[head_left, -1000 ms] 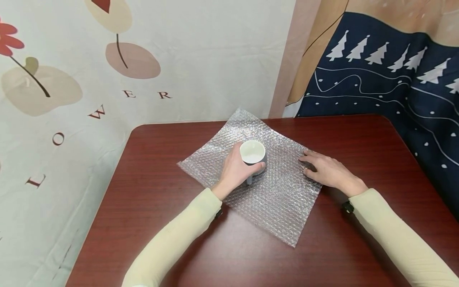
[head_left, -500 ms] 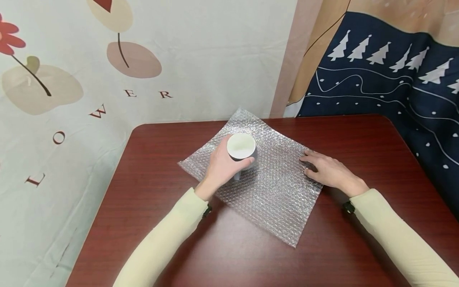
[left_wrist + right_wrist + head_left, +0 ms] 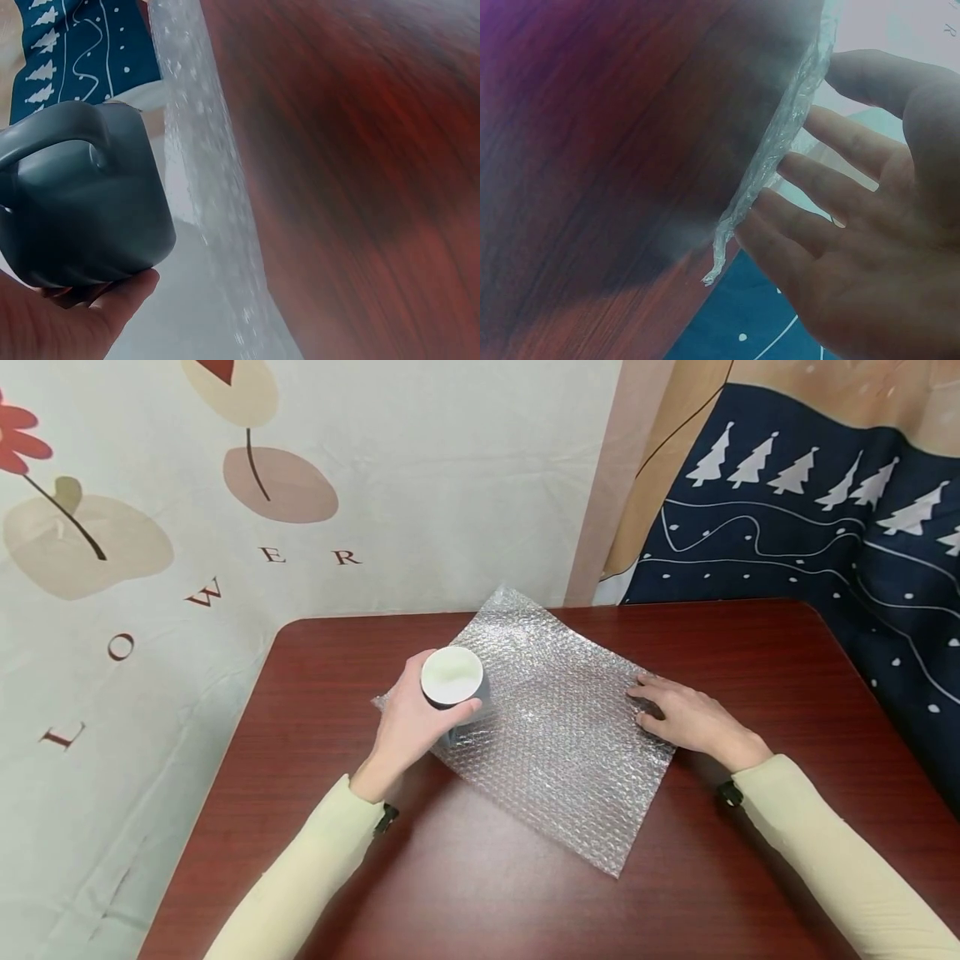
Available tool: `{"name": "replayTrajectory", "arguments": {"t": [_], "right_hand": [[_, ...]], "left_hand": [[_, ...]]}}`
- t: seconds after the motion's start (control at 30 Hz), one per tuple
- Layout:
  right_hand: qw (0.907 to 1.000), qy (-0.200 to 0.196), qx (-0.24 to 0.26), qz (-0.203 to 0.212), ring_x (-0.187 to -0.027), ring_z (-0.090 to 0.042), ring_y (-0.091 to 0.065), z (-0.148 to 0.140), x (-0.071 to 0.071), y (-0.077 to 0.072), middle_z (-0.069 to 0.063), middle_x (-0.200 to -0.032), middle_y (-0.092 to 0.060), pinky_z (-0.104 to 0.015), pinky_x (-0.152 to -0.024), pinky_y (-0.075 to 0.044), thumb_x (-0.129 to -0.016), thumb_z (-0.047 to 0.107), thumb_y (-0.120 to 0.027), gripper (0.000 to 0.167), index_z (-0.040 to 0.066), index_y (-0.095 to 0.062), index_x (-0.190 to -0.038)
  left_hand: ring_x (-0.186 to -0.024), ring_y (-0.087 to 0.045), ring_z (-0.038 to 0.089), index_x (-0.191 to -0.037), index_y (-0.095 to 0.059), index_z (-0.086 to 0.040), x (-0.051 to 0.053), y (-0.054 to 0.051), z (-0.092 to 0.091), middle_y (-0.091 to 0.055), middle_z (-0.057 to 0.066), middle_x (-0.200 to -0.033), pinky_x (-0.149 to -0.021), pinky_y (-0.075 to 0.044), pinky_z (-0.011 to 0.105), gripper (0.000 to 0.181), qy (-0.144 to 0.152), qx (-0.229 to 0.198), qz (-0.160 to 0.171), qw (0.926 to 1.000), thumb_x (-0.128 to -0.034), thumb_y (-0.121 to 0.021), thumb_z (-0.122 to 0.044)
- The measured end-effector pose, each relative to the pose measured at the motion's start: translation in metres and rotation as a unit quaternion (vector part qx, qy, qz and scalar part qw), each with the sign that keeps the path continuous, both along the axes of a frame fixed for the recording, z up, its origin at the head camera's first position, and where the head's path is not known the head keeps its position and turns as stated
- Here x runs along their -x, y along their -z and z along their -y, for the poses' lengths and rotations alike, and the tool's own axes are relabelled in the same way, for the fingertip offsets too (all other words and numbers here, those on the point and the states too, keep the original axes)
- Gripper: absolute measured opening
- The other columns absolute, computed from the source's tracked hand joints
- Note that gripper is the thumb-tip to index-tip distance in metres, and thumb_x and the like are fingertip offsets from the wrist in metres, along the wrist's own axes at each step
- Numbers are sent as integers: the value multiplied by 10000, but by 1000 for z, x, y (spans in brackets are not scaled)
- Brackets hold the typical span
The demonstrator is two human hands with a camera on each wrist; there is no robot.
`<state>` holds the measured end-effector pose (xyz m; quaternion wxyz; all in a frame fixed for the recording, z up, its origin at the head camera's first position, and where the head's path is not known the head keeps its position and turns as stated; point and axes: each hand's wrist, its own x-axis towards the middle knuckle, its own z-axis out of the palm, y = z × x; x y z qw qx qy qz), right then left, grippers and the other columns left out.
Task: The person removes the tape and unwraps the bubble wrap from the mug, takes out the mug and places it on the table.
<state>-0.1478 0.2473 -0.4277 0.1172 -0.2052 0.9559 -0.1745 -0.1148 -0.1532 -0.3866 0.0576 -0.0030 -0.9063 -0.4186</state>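
Observation:
A dark grey mug [image 3: 452, 677] with a white inside is in my left hand [image 3: 412, 718], whose thumb and fingers wrap round its body near the rim. It looks lifted over the left part of a sheet of bubble wrap [image 3: 555, 735]. In the left wrist view, the mug's handle [image 3: 52, 131] stands free of the fingers. My right hand [image 3: 693, 718] rests on the sheet's right corner with spread, nearly straight fingers. Close up in the right wrist view, the fingertips [image 3: 791, 161] touch the edge of the wrap [image 3: 780, 127].
The sheet lies diagonally on a reddish-brown wooden table [image 3: 712, 877]. Its far corner reaches the table's back edge. Behind stand a pale printed cloth [image 3: 450, 485] and a dark blue cloth [image 3: 787, 543] with white trees.
My left hand has carried the mug leftward from the middle of the bubble wrap to its left part. The right hand and the sheet have stayed in place.

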Motion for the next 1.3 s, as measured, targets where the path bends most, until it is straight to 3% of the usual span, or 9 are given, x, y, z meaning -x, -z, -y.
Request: {"name": "replayTrajectory", "arguments": {"t": [0.33, 0.77, 1.03, 1.3], "right_hand": [[10000, 13, -18, 26, -1451, -483, -378, 0, 0, 0, -292, -1573, -406, -679, -1120, -363, -976, 186, -692, 516, 14, -583, -1451], [9998, 50, -69, 165, -1459, -485, -361, -3, -1, 1, -289, -1586, -388, -696, -1112, -359, -975, 220, -701, 546, 27, -569, -1468], [9998, 58, -72, 165, -1461, -481, -362, -2, -1, 1, -283, -1589, -388, -691, -1115, -360, -978, 215, -698, 545, 30, -565, -1473], [9998, 46, -94, 163, -1462, -480, -361, 0, 0, 0, -284, -1590, -385, -690, -1112, -364, -977, 216, -699, 544, 21, -569, -1468]], "left_hand": [[-1126, -622, 273, -1472, -477, -216, -19, -2, 43, -636, 24, -1291, -926, -497, 492, 882, -296, 302, 92, 9991, -746, -896, -490], [-1198, -586, 328, -1513, -451, -150, -40, 0, 101, -610, 110, -1369, -955, -466, 512, 877, -845, 283, 244, 9957, -813, -859, -485], [-1210, -568, 381, -1530, -424, -99, -39, 6, 131, -579, 168, -1399, -928, -465, 544, 885, -1045, 472, 352, 9928, -845, -827, -488], [-1245, -496, 444, -1548, -400, -84, -34, 16, 150, -551, 197, -1425, -918, -441, 566, 922, -1146, 599, 621, 9897, -847, -810, -523]]}}
